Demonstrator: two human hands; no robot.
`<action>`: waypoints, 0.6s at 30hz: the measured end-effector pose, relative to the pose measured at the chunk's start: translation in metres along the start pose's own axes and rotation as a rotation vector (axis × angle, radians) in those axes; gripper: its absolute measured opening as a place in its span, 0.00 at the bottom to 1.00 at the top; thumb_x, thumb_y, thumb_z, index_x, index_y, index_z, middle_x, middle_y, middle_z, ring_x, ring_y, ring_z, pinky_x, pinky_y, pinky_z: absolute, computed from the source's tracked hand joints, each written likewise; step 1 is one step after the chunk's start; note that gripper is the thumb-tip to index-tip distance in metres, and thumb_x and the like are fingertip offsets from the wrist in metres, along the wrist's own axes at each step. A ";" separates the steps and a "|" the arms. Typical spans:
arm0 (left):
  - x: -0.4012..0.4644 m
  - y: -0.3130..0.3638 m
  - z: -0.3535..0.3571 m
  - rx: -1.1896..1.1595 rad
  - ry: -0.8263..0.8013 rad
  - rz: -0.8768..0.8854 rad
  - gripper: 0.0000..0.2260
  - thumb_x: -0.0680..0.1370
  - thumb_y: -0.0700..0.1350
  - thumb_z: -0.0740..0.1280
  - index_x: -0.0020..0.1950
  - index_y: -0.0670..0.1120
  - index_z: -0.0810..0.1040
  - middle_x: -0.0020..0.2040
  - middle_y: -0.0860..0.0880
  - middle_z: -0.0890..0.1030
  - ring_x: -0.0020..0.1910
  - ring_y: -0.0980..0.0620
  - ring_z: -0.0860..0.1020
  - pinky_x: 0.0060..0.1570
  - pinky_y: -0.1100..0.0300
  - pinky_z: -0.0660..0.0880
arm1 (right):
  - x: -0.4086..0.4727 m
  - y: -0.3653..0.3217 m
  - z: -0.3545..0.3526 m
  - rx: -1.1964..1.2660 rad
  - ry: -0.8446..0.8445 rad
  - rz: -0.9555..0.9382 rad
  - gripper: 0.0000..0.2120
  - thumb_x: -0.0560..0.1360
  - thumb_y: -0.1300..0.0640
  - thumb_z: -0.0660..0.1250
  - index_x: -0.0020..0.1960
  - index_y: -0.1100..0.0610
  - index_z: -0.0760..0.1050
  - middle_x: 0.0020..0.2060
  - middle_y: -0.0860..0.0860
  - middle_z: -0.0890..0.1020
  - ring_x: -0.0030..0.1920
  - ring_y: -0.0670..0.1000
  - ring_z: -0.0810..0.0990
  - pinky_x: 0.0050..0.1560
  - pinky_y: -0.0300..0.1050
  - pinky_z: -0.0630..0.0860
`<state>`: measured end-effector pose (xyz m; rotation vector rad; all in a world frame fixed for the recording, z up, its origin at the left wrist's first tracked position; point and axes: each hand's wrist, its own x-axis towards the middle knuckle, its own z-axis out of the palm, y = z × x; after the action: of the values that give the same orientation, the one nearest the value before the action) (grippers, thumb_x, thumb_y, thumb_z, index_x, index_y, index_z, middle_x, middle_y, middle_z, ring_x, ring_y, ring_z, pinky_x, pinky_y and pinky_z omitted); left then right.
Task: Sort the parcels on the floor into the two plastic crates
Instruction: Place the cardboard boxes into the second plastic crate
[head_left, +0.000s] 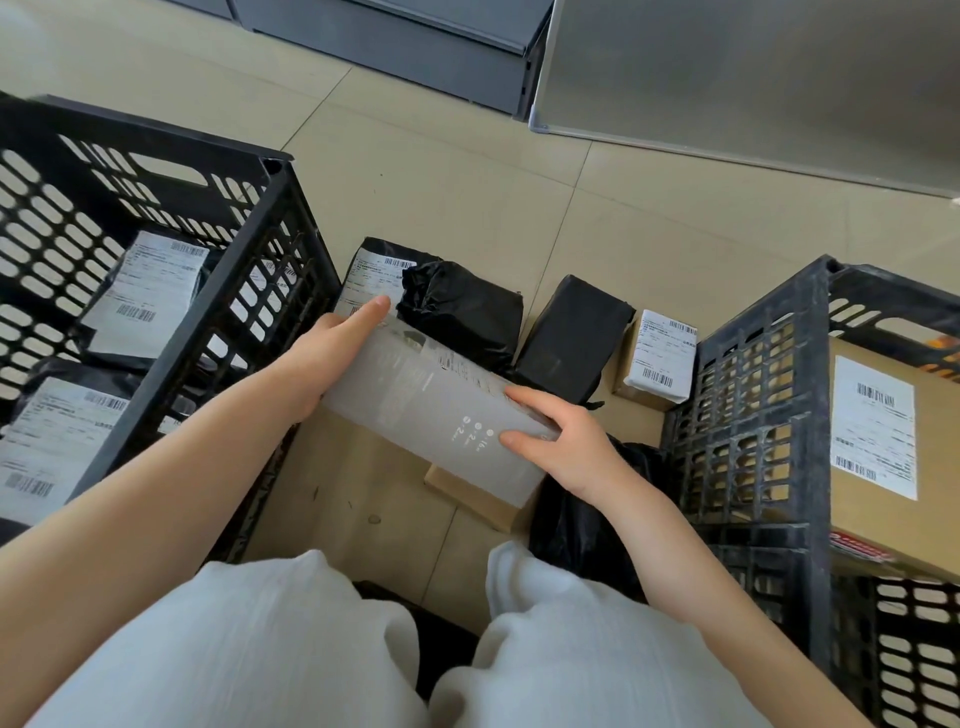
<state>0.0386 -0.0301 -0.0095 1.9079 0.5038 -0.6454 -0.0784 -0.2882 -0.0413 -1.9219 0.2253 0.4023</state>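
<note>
Both hands grip a grey box (441, 410): left hand (327, 358) at its far end, right hand (561, 447) nearer. The left fingers are mostly hidden behind it. Its print is too blurred to read.

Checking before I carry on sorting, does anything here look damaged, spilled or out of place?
Nothing stands out. Both hands hold the grey box over the floor; the black-wrapped parcels look crumpled, but no tear or spill shows, and both crates stand upright.

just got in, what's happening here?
A person is sorting parcels. Both hands hold a long grey box above the floor, left hand at its far end, right hand at the near end. The left crate holds black bags; the right crate holds a cardboard box. Several parcels remain on the floor between them.
</note>
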 end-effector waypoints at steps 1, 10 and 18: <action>-0.001 -0.003 -0.001 -0.031 -0.019 -0.021 0.35 0.70 0.70 0.66 0.71 0.50 0.69 0.62 0.47 0.78 0.58 0.45 0.78 0.61 0.45 0.75 | 0.001 0.000 -0.003 -0.020 0.009 -0.001 0.26 0.73 0.56 0.75 0.70 0.47 0.74 0.62 0.41 0.78 0.57 0.32 0.75 0.52 0.22 0.69; -0.013 -0.022 -0.004 -0.263 -0.093 0.037 0.19 0.69 0.56 0.67 0.59 0.53 0.74 0.61 0.41 0.79 0.57 0.41 0.79 0.60 0.39 0.75 | -0.005 0.001 -0.019 0.350 0.168 0.036 0.17 0.78 0.52 0.69 0.67 0.44 0.74 0.67 0.42 0.76 0.69 0.42 0.72 0.69 0.43 0.68; -0.013 -0.026 -0.005 -0.411 -0.110 0.171 0.13 0.68 0.45 0.63 0.52 0.52 0.76 0.47 0.49 0.83 0.43 0.50 0.82 0.41 0.55 0.77 | -0.003 0.023 -0.009 0.725 0.072 0.442 0.36 0.71 0.43 0.75 0.73 0.49 0.65 0.63 0.50 0.80 0.63 0.55 0.78 0.54 0.64 0.80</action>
<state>0.0143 -0.0161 -0.0177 1.4994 0.3648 -0.4882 -0.0879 -0.3052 -0.0568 -1.1626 0.7431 0.4617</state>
